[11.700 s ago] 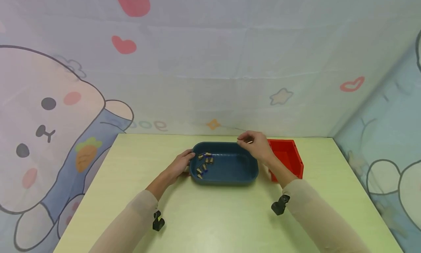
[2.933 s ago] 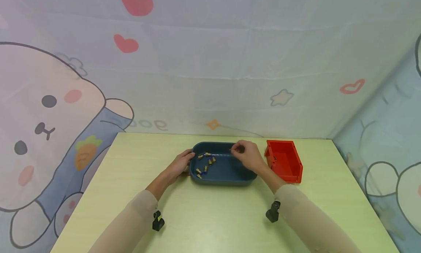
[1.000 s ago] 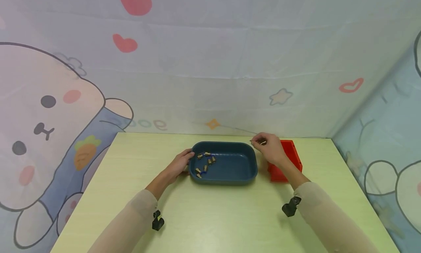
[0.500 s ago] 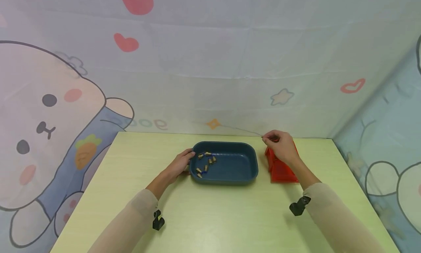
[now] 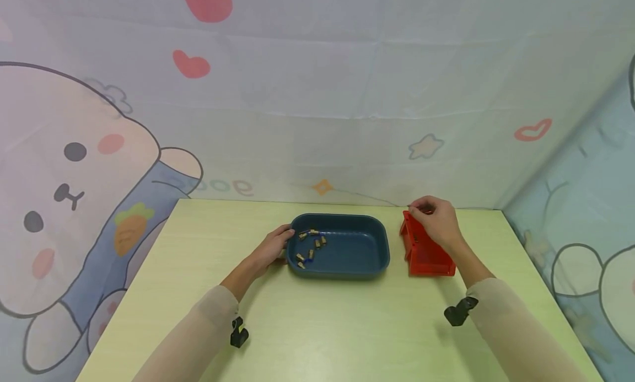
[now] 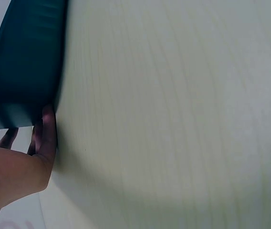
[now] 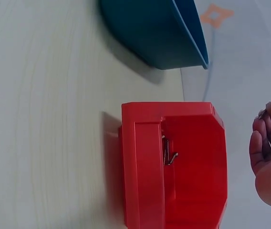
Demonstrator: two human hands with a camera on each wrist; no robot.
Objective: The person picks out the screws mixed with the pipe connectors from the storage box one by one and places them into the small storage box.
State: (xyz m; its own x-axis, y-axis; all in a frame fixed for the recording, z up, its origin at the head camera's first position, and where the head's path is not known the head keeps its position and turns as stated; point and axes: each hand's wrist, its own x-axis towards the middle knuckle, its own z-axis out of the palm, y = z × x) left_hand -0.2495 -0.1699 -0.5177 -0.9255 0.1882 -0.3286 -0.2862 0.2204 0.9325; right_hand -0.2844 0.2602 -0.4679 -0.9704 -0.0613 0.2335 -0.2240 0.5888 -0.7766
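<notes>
My left hand (image 5: 269, 249) grips the left end of a dark blue tub (image 5: 347, 274); in the left wrist view the fingers (image 6: 47, 131) curl under the tub's end (image 6: 18, 117), with the thumb at its rim. Several small brass-coloured fittings (image 5: 317, 243) with blue bits lie in the tub's left half. Above the far end of a red bin (image 5: 431, 269), my right hand (image 5: 439, 222) pinches a small metal screw (image 7: 262, 114) between thumb and fingertip, mostly covered by the fingers. Thin screws (image 7: 168, 151) lie against the bin's inner wall in the right wrist view.
Tub and bin stand side by side, a narrow gap between them, on a pale wooden table (image 5: 322, 327). Behind the table's far edge hangs a printed cloth (image 5: 317, 95). Black wrist cameras (image 5: 460, 311) stick out beneath both sleeves.
My right hand was low in the tub 2.9 s ago; it has since lifted and moved right to above the red bin, fingers still pinched. My left hand keeps its hold on the tub.
</notes>
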